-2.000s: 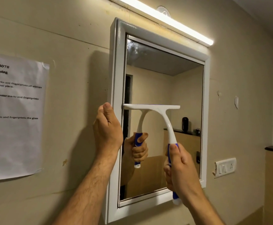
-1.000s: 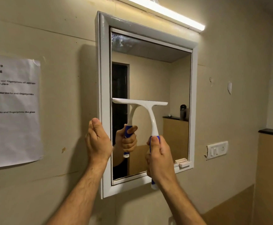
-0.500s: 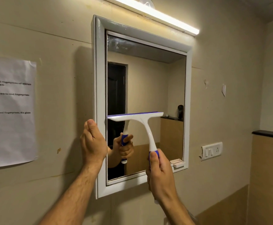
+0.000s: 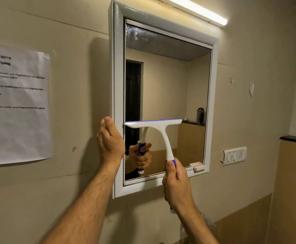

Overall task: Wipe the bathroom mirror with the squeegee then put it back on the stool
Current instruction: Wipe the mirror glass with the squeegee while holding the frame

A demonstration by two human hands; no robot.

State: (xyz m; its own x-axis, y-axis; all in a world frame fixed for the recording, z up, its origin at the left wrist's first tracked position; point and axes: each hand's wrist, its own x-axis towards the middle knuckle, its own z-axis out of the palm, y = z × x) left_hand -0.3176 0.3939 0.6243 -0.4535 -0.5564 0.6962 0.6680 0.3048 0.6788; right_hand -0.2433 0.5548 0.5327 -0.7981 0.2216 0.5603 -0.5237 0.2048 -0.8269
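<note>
The right hand (image 4: 176,184) is clenched around the blue grip of the squeegee (image 4: 161,132), thumb laid up along the handle, with the white neck rising from the fist to the crossbar. The blade edge lies level against the glass of the bathroom mirror (image 4: 170,85), in its lower half, with its left end touching the inner edge of the frame. The left hand (image 4: 109,140) holds the outer left side of the white mirror frame (image 4: 118,67), fingers curled around the edge and thumb pointing up, apparently bracing it.

As for progress, the wiping looks to be under way rather than finished: a hazy, smeared band shows along the very top of the glass, while the pane below it reflects cleanly. The strip between the blade and the bottom rail is yet to be passed on this stroke. Putting the tool back is still ahead, and the stool is not in view.

The mirror hangs on a beige wall under a lit tube light (image 4: 196,9). A printed paper sheet (image 4: 17,106) is stuck to the wall at left, and a switch plate (image 4: 234,156) sits at right, below a dark ledge (image 4: 295,139). A small white latch (image 4: 198,166) sits at the frame's lower right corner.
</note>
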